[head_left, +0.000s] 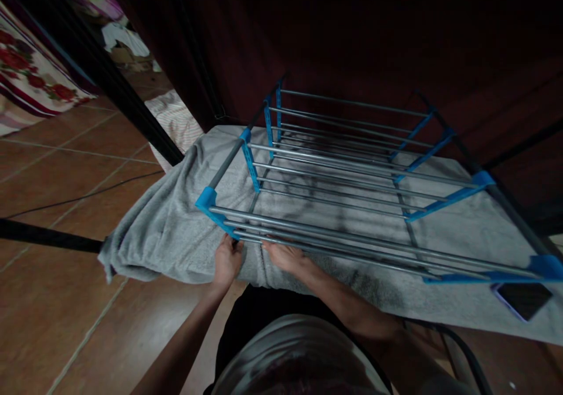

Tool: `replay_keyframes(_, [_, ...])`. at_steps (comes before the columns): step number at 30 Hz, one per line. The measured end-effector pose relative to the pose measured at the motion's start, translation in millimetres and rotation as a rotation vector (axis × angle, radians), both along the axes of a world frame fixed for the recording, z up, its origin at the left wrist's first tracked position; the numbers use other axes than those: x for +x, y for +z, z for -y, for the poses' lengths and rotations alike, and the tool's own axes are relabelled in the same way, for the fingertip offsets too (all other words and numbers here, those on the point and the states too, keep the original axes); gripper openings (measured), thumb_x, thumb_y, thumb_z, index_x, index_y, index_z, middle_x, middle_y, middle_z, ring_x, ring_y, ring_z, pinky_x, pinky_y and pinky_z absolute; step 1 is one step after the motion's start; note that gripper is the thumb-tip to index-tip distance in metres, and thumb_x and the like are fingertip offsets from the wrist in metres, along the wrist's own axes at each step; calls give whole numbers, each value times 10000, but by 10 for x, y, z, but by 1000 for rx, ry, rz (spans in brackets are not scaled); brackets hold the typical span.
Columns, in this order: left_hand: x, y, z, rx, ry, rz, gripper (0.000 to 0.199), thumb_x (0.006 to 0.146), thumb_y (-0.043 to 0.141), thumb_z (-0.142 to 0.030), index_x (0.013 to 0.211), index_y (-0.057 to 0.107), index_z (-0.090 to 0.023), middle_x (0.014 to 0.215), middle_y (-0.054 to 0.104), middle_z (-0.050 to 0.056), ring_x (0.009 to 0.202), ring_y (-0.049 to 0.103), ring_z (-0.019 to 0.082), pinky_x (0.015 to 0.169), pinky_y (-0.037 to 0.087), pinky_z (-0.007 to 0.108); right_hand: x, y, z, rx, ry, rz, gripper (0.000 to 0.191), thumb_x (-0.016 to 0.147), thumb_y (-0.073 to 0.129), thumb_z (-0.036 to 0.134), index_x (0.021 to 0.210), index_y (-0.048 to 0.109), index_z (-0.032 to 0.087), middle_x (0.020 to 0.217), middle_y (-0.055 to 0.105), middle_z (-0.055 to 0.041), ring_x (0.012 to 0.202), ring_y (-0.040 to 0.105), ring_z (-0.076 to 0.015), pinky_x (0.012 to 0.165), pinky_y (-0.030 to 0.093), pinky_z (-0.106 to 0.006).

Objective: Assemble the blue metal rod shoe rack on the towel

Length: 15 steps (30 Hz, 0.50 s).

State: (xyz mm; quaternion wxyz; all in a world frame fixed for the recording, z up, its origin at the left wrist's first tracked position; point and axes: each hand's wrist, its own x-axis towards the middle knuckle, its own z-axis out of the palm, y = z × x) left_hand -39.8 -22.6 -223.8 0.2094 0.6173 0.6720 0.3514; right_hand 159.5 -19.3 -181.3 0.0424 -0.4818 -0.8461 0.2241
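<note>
A shoe rack (334, 231) of grey metal rods and blue plastic side brackets lies on its side on a grey blanket (171, 231). At its near left corner, my left hand (226, 261) is closed on the lower end of a blue bracket (217, 216), with the fingertips partly hidden. Just to the right, my right hand (285, 258) grips the lowest near rod close to where it meets that bracket. Its fingers are partly covered by the rod.
A phone (523, 299) lies on the blanket by the rack's near right corner. Dark bed-frame bars (53, 235) stand at the left, over a tiled floor (88, 301) with a thin cable (97, 194). A dark wooden panel (352, 37) rises behind the rack.
</note>
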Motion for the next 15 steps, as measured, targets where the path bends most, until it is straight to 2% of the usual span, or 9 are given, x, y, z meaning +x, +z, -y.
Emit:
replay_keyframes(5, [7, 9, -4, -28, 35, -49, 280, 798, 469, -370, 920, 617, -166, 1049, 671, 188, 1002, 655, 347, 908, 533, 473, -12, -10, -18, 7, 24, 4, 343, 987, 428, 220, 1257, 640, 214, 1188, 712, -103, 1022, 688, -275, 904, 544, -404])
replay_keyframes(9, [30, 48, -15, 0, 20, -31, 301, 792, 467, -378, 950, 609, -164, 1021, 673, 176, 988, 658, 338, 901, 535, 464, -33, -83, -36, 63, 26, -52, 329, 985, 434, 206, 1240, 642, 204, 1174, 717, -99, 1006, 688, -259, 850, 551, -368])
replay_keyframes(12, [-21, 47, -43, -4, -13, -25, 314, 792, 470, -403, 965, 601, -176, 1011, 670, 155, 1005, 646, 331, 925, 523, 465, -68, -169, -57, 144, -1, -85, 273, 966, 516, 219, 1203, 652, 208, 1166, 722, -71, 987, 686, -243, 796, 540, -322])
replay_keyframes(15, [-127, -26, -83, -55, -61, -64, 357, 807, 480, -460, 991, 594, -176, 1001, 654, 136, 965, 636, 316, 899, 525, 458, -87, -223, -109, 217, 0, -119, 201, 915, 634, 232, 1108, 682, 207, 1012, 751, -28, 857, 689, -210, 747, 523, -287])
